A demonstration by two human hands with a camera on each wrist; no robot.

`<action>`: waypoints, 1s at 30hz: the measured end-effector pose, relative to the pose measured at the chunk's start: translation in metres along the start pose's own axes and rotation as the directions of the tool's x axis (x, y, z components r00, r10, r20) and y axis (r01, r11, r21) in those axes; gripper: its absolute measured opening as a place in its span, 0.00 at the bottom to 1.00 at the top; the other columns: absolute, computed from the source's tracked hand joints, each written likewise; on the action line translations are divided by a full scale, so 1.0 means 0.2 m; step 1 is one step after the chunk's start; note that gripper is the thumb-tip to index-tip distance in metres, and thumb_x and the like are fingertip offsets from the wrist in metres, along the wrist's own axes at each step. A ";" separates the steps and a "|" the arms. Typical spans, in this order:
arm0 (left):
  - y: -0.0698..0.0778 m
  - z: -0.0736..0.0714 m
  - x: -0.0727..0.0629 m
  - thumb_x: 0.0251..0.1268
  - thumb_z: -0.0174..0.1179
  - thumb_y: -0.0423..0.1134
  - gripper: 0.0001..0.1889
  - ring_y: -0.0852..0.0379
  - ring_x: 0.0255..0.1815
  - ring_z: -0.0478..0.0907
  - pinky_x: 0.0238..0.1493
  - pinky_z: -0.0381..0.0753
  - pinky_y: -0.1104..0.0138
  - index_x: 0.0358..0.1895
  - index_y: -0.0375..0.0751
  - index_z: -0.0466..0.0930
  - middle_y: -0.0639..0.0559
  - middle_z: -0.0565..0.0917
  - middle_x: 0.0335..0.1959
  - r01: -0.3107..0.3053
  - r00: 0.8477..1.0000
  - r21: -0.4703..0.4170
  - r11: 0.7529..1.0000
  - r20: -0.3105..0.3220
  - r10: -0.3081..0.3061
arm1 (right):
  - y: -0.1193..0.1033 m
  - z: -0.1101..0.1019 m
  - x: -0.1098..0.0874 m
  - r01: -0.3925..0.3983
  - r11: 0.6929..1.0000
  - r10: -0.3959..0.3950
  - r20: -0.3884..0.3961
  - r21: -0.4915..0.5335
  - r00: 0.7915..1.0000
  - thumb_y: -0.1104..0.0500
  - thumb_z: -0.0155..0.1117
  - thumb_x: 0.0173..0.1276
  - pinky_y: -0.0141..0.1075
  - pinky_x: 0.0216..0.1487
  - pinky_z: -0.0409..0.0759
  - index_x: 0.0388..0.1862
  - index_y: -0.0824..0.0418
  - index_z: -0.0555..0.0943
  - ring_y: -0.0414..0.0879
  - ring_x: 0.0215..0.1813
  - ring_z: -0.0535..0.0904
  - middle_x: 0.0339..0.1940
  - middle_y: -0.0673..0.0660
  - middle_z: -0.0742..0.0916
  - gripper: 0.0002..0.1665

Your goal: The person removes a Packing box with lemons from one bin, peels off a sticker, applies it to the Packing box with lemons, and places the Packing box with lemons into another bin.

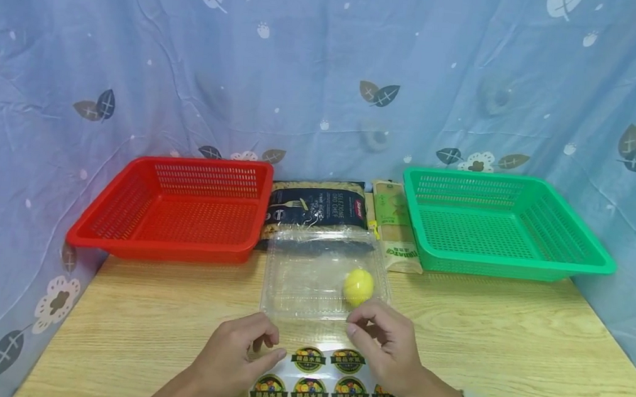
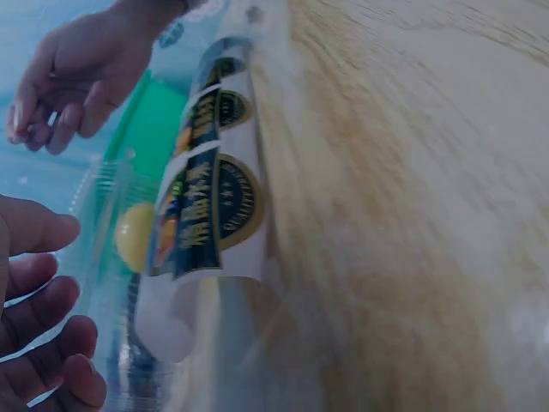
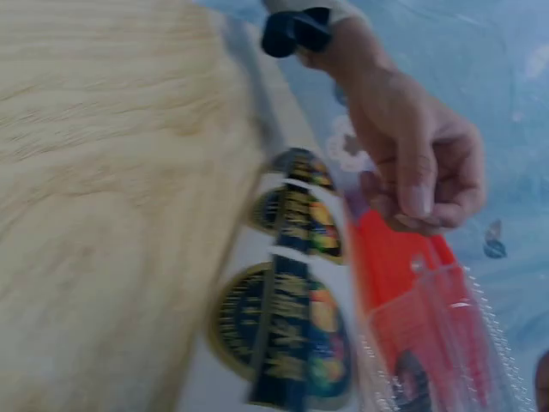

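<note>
My left hand (image 1: 238, 355) hovers at the left end of a sheet of round black fruit stickers (image 1: 309, 392), its fingers loosely bent and thumb apart. My right hand (image 1: 387, 343) is over the right part of the sheet, at the near right corner of a clear plastic box (image 1: 304, 285). Its thumb and index finger are close together, with nothing visible between them. A round yellow fruit (image 1: 358, 287) lies in the box, just beyond the right fingertips. In the left wrist view, the sticker sheet (image 2: 210, 197) curls up at its near end.
A red basket (image 1: 160, 249) stands at the left and a green basket (image 1: 516, 264) at the right. Between them, behind the box, lie a dark pasta bag (image 1: 317, 205) and a pale green-and-beige packet (image 1: 395, 224). A blue patterned curtain (image 1: 307, 65) closes off the back.
</note>
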State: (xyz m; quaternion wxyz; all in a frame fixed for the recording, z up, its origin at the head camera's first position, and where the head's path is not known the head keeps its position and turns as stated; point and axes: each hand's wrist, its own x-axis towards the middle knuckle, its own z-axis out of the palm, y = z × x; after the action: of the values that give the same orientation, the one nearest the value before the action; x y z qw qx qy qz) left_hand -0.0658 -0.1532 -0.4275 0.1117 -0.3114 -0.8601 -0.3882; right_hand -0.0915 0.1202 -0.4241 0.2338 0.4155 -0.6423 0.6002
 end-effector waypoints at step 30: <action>-0.10 0.10 0.00 0.59 0.74 0.42 0.08 0.72 0.30 0.70 0.32 0.75 0.75 0.36 0.50 0.83 0.67 0.77 0.31 0.073 0.952 0.144 0.987 0.285 -0.112 | 0.06 0.14 -0.13 -0.248 0.852 0.473 0.475 -0.461 0.742 0.61 0.68 0.66 0.20 0.25 0.64 0.53 0.62 0.81 0.28 0.27 0.60 0.29 0.45 0.73 0.17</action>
State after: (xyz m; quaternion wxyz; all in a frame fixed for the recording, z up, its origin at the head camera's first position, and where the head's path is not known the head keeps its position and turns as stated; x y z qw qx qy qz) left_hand -0.0760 -0.1490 -0.4522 -0.0147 -0.3165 -0.9046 -0.2853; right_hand -0.0825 0.0993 -0.4562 -0.0194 0.3895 -0.8516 0.3501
